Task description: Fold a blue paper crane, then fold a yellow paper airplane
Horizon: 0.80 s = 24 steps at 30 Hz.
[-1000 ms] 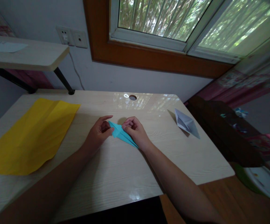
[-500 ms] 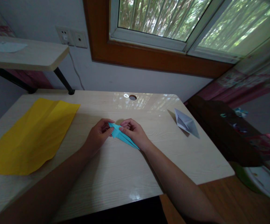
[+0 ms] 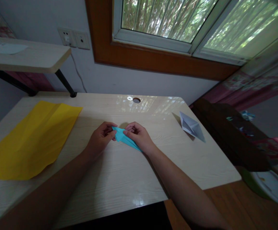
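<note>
A folded piece of light-blue paper, narrow with a long pointed end toward the lower right, is held over the middle of the desk. My left hand pinches its upper-left tip, thumb on top. Closed on its middle is my right hand, the thumb pressing the upper face and the fingers curled behind. The long point runs under my right palm, near the wrist. Both hands partly cover the paper, so its far side is hidden.
A large yellow paper sheet lies at the left. On the right stands a folded white paper shape. A raised shelf on black legs rises at the back left, and a round cable hole is near the back edge.
The blue paper has tilted slightly, its long tail rising a little and its folds looking more closed. Both hands keep nearly the same place and grip.
</note>
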Available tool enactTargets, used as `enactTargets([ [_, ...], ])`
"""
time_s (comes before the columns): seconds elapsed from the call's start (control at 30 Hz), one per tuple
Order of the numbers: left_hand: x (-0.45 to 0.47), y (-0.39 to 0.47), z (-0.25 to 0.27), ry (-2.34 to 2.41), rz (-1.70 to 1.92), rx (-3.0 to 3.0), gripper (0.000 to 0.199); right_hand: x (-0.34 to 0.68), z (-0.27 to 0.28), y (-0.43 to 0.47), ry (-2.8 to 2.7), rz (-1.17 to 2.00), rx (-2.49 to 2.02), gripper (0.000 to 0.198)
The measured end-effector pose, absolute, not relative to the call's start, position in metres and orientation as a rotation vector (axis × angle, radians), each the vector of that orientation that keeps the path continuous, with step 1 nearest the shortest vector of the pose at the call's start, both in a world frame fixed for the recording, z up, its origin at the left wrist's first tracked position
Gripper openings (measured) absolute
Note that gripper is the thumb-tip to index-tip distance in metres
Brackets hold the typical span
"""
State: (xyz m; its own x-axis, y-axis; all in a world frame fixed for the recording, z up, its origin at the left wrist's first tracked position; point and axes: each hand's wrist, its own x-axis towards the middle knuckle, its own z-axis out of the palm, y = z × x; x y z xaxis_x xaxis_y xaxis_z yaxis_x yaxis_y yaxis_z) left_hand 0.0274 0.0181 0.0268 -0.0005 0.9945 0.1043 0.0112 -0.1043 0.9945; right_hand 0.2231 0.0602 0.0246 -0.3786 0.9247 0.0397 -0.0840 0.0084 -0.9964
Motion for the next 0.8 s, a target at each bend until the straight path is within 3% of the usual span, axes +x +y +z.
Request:
enactTargets([
  [0.43,0.0226,0.0212,0.0289,1.370,1.353,1.283,0.026,0.2233,0.0211,0.0587,-1.496,1.482,-0.942,0.023],
  [0.8,0.0216,0.0198,0.0306,1.385,1.314,1.262,0.043,0.2231,0.0243,0.0579,-1.486,1.517,-0.950,0.024],
])
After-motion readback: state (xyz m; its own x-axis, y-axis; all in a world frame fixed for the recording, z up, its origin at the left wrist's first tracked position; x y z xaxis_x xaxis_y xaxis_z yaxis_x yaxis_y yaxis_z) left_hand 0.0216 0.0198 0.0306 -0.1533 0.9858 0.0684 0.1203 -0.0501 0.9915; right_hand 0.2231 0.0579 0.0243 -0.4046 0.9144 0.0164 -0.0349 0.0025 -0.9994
